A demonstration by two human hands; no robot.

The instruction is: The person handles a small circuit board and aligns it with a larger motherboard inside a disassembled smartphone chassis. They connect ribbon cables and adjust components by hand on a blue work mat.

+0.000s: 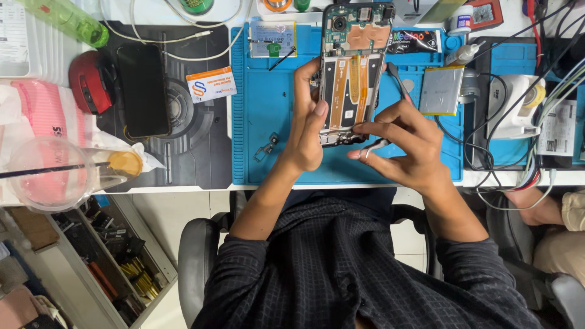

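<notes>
L hand grips the opened phone by its left edge, thumb across the lower frame, holding it tilted up over the blue mat. R hand is just right of the phone's bottom end, fingers pinched narrow on tweezers, tips at the phone's lower edge. Battery lies just beyond the R hand, glue bottle past it. Small part sits on the mat just left of the L wrist. Black phone well left of the L hand.
</notes>
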